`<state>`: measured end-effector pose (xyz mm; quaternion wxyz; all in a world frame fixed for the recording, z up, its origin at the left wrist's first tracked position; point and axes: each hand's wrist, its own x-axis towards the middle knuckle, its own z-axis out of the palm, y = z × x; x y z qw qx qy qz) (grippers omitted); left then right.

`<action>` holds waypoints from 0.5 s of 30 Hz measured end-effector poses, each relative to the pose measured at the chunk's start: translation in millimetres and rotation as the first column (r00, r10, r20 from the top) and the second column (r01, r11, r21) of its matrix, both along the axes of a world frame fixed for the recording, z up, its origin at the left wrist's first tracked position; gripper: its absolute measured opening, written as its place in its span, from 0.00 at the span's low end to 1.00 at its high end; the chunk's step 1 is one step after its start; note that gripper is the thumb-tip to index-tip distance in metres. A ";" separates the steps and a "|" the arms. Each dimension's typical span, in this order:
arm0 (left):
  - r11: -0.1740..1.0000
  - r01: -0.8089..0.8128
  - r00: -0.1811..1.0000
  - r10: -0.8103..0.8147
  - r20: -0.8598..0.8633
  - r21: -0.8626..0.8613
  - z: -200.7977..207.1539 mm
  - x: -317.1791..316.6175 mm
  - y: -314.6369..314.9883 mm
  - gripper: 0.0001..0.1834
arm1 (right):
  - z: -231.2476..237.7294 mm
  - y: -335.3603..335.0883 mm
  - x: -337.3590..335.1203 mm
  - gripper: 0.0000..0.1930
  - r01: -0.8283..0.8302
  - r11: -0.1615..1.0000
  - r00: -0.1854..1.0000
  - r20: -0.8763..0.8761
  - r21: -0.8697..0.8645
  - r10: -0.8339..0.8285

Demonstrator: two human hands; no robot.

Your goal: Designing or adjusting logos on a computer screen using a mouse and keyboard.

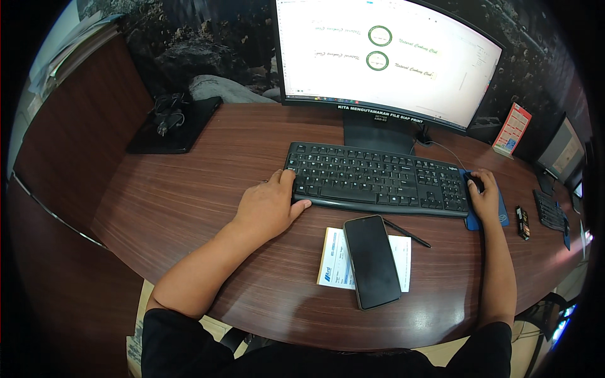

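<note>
The table [208, 183] is carrying everything, the monitor [384, 72] standing at the back. The keyboard [378, 179] is lying in front, its right end meeting a blue pad [504, 213]. A phone [372, 261] is resting across paper [334, 264]. The left hand [268, 203] is lying half-open at the keyboard's left end — gripping nothing. The right hand [485, 198] is cupping the mouse [476, 184] — fingers bent. A pen [411, 234] is lying beside the phone.

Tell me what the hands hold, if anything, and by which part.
The right hand holds a dark mouse, mostly hidden, from above. The left hand holds nothing; it rests at the left end of the keyboard.
</note>
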<state>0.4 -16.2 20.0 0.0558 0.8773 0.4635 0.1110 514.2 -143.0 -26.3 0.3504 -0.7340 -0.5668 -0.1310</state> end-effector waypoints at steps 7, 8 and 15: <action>0.999 0.011 1.000 -0.011 -0.001 0.035 -2.9 -2.3 0.1 0.31 | 0.1 2.7 -4.0 0.12 0.037 0.999 0.999 -0.008 0.023 -0.037; 0.999 0.011 1.000 -0.011 -0.002 0.036 -2.7 -1.9 0.0 0.31 | -0.6 1.8 -1.9 0.12 0.052 0.999 0.999 0.001 0.017 -0.052; 1.000 0.009 1.000 -0.009 -0.017 0.025 1.4 -0.1 -2.2 0.31 | -2.7 2.1 -2.5 0.12 0.067 0.996 0.998 0.011 0.062 -0.068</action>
